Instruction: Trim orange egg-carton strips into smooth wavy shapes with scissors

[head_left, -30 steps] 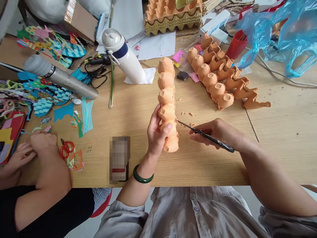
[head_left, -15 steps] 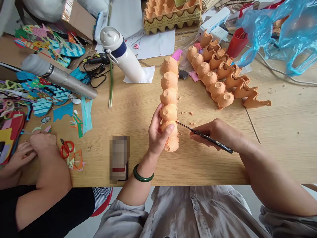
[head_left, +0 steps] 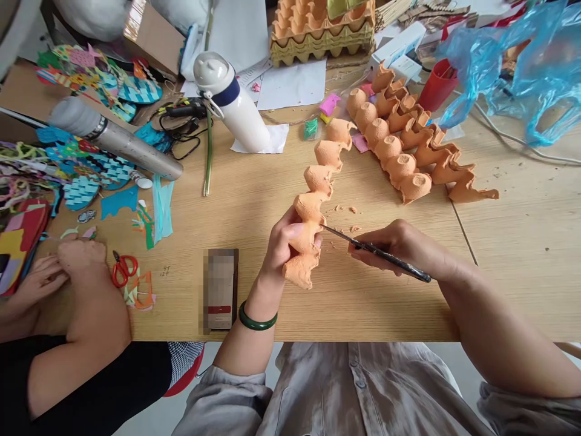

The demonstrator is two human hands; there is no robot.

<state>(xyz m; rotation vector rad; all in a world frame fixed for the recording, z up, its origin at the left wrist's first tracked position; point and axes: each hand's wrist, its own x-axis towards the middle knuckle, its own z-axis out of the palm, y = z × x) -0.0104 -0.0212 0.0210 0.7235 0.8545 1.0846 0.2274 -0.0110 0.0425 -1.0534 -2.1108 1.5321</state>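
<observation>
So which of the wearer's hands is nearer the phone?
Left. The left hand grips the orange carton strip to the right of the phone; the right hand, holding black scissors, is farther right.

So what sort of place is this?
Probably a craft workshop: an orange pulp egg-tray strip is at the tip of a slim black-handled cutting tool, and small red-handled scissors lie beside multicoloured paper scraps.
</observation>
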